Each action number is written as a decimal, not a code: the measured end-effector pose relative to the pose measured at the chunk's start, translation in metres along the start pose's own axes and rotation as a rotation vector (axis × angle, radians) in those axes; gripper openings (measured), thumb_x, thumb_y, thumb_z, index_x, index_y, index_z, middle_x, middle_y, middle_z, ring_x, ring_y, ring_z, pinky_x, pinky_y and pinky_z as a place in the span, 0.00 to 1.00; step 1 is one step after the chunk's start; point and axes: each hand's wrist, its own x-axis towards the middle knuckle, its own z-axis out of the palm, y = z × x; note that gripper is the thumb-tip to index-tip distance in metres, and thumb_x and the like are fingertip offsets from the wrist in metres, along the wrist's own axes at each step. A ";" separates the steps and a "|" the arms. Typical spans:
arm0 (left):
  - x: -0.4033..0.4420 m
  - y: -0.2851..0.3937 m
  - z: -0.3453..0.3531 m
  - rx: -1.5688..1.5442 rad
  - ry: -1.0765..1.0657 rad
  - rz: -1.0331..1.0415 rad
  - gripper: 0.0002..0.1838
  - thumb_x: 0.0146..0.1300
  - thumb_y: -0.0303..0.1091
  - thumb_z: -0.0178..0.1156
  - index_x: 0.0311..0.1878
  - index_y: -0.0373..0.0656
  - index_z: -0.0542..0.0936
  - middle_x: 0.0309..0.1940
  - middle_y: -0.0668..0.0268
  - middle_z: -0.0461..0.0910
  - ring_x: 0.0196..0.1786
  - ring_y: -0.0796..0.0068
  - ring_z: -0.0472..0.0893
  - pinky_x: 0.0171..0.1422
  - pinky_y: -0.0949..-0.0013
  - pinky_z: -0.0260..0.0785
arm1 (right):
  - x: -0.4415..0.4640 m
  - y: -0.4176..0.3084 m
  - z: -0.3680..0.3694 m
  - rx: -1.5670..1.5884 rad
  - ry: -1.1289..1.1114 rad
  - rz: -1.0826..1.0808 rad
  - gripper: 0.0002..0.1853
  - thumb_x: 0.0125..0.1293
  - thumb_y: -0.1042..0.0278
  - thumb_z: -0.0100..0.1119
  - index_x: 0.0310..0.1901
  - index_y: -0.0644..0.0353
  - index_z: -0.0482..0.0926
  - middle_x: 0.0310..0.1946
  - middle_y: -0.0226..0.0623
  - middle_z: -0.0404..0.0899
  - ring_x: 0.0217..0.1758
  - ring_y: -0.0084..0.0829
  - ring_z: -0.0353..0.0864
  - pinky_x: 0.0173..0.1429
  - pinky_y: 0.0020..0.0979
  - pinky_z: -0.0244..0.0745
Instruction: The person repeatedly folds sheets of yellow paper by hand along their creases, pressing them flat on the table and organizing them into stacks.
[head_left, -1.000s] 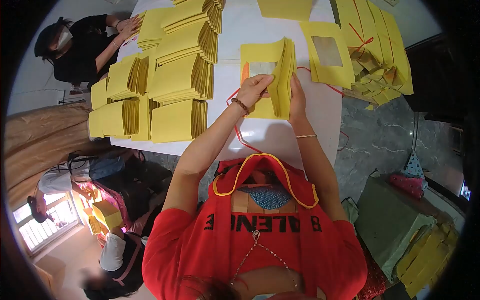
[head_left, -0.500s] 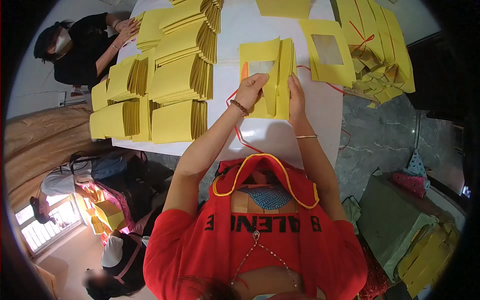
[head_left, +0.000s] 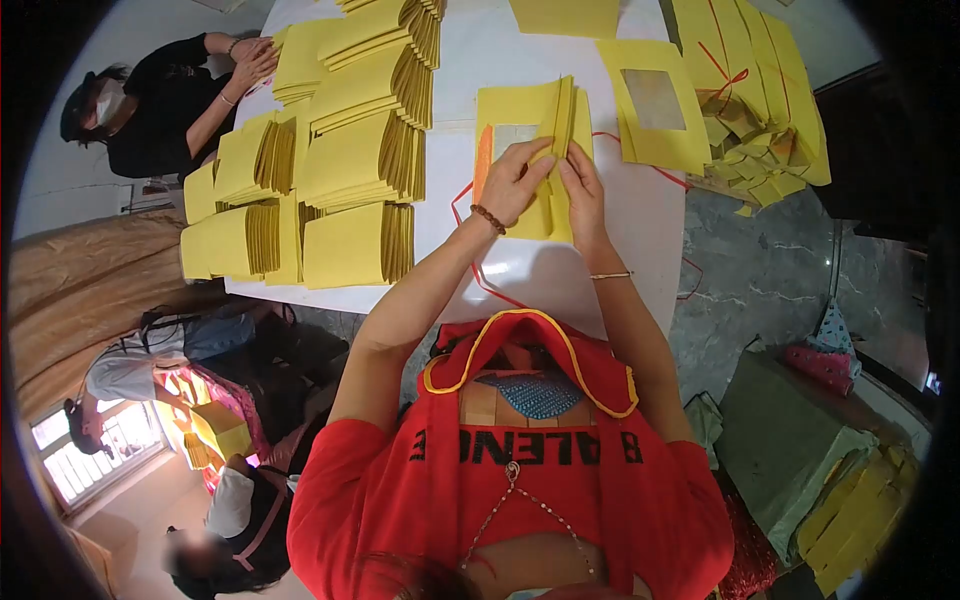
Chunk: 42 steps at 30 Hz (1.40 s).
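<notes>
On the table in front of me lies a yellow paper bag (head_left: 555,215) with a clear window, its side folds standing up along the middle. My left hand (head_left: 515,180) pinches the raised fold from the left, and it covers part of the window. From the right, my right hand (head_left: 582,190) closes on the same fold, with the thumb near the other hand's fingers. An orange strip (head_left: 484,158) shows at the bag's left edge. Another windowed yellow bag (head_left: 622,110) lies flat to the right, over a red ribbon (head_left: 655,168).
Stacks of folded yellow bags (head_left: 360,150) cover the table's left side. A red-tied bundle (head_left: 755,90) stands at the right. Across the table, a masked person (head_left: 160,100) works with both hands on yellow paper. More people (head_left: 230,520) handle yellow pieces at lower left.
My right hand has moved left and inward from the bag's right edge to the middle fold. The opened panels are now pressed together upright between both hands.
</notes>
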 end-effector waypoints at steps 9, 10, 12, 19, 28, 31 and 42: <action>0.003 -0.014 0.011 -0.459 0.044 -0.375 0.24 0.58 0.44 0.62 0.54 0.41 0.74 0.23 0.70 0.72 0.23 0.84 0.67 0.25 0.77 0.62 | 0.000 0.001 -0.005 0.054 -0.040 0.059 0.22 0.67 0.72 0.50 0.61 0.67 0.64 0.55 0.36 0.70 0.58 0.25 0.68 0.62 0.25 0.61; 0.004 -0.010 0.008 -0.497 0.041 -0.447 0.25 0.58 0.44 0.63 0.54 0.41 0.74 0.24 0.70 0.72 0.23 0.84 0.68 0.26 0.77 0.62 | -0.001 0.001 -0.005 0.054 -0.039 0.059 0.22 0.67 0.72 0.50 0.61 0.67 0.64 0.55 0.36 0.70 0.58 0.25 0.68 0.62 0.25 0.61; 0.004 -0.009 0.009 -0.535 0.037 -0.520 0.25 0.57 0.44 0.63 0.54 0.41 0.74 0.25 0.69 0.73 0.23 0.83 0.69 0.27 0.77 0.63 | -0.002 -0.001 -0.003 -0.038 -0.062 0.032 0.22 0.67 0.75 0.48 0.62 0.67 0.63 0.55 0.35 0.70 0.56 0.23 0.69 0.60 0.24 0.64; 0.007 -0.004 0.007 -0.387 0.004 -0.418 0.25 0.58 0.45 0.63 0.54 0.40 0.74 0.26 0.70 0.74 0.23 0.85 0.68 0.24 0.78 0.61 | -0.009 -0.014 0.004 0.084 -0.083 0.063 0.24 0.64 0.80 0.47 0.63 0.67 0.62 0.59 0.38 0.67 0.61 0.26 0.67 0.63 0.26 0.62; 0.002 -0.009 0.003 -0.523 0.012 -0.454 0.20 0.62 0.40 0.59 0.53 0.40 0.74 0.26 0.72 0.73 0.22 0.87 0.67 0.24 0.81 0.59 | -0.005 -0.008 -0.004 0.147 -0.087 0.106 0.25 0.62 0.78 0.50 0.62 0.66 0.62 0.56 0.36 0.69 0.58 0.26 0.68 0.62 0.26 0.63; 0.000 -0.014 0.007 -0.640 0.035 -0.553 0.18 0.63 0.36 0.56 0.54 0.39 0.74 0.27 0.71 0.74 0.24 0.86 0.68 0.26 0.79 0.61 | -0.006 -0.008 -0.004 0.174 -0.076 0.145 0.26 0.62 0.78 0.51 0.62 0.66 0.62 0.56 0.35 0.69 0.58 0.26 0.69 0.61 0.26 0.64; 0.002 -0.015 0.004 -0.121 0.149 -0.051 0.15 0.63 0.30 0.50 0.51 0.37 0.76 0.32 0.61 0.78 0.27 0.79 0.71 0.33 0.74 0.67 | -0.007 -0.009 -0.002 0.174 -0.085 0.163 0.27 0.61 0.78 0.53 0.63 0.65 0.60 0.57 0.36 0.68 0.58 0.26 0.68 0.61 0.27 0.64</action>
